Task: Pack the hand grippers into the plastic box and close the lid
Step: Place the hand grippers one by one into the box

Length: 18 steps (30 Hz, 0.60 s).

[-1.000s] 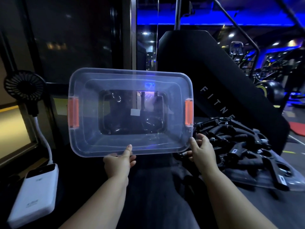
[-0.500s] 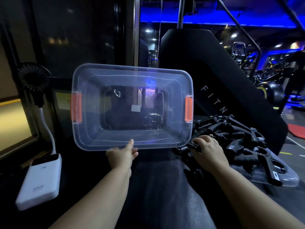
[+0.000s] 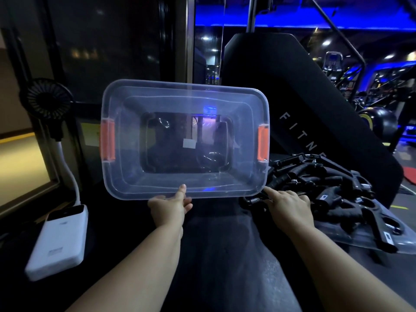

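Observation:
A clear plastic box (image 3: 126, 176) with orange latches (image 3: 262, 143) is tipped up on the dark surface, its open side facing me and nothing inside it. My left hand (image 3: 168, 207) grips the middle of its lower rim, thumb on the edge. Right of the box, a pile of black hand grippers (image 3: 326, 188) lies on the clear lid (image 3: 369, 240). My right hand (image 3: 289, 204) is closed over the nearest hand gripper (image 3: 253, 201), whose steel spring shows just left of my fingers, by the box's lower right corner.
A white power bank (image 3: 58, 239) lies at the left, with a small black fan (image 3: 47, 102) on a white stalk above it. A big black pad lettered "FITNE" (image 3: 304, 113) stands behind the box and pile. Gym machines fill the back right.
My right hand has left the box's lower right rim and come down onto a hand gripper at the pile's near edge. My left hand alone keeps holding the box.

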Available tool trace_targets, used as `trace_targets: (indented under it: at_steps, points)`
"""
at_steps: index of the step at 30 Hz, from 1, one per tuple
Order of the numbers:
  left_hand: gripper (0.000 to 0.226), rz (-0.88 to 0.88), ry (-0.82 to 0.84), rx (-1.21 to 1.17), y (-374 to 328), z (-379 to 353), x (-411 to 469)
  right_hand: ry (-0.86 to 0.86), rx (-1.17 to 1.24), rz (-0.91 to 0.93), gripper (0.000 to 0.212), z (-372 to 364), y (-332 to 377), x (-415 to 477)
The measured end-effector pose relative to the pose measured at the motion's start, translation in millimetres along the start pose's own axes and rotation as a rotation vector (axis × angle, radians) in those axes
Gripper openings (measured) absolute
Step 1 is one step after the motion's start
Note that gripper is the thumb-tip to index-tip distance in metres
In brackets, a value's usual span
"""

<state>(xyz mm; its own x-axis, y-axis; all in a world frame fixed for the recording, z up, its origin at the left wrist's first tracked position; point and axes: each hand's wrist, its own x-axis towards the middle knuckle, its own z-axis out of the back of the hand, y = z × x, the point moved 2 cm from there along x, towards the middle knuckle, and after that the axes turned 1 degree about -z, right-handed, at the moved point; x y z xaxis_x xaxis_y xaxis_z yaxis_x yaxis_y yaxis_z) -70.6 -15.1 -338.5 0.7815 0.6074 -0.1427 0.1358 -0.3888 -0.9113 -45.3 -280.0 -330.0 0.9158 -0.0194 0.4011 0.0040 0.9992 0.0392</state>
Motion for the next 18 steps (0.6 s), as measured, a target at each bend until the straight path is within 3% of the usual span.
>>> trace_targets:
  at_steps: [9,18]
  points:
    - [0.058,0.002,0.002,-0.001,2,-1,3,0.068,0.048,0.024,0.048,5,-2,-13]
    - [0.052,0.016,0.026,-0.028,2,0,2,0.081,0.048,0.063,0.046,15,5,-23]
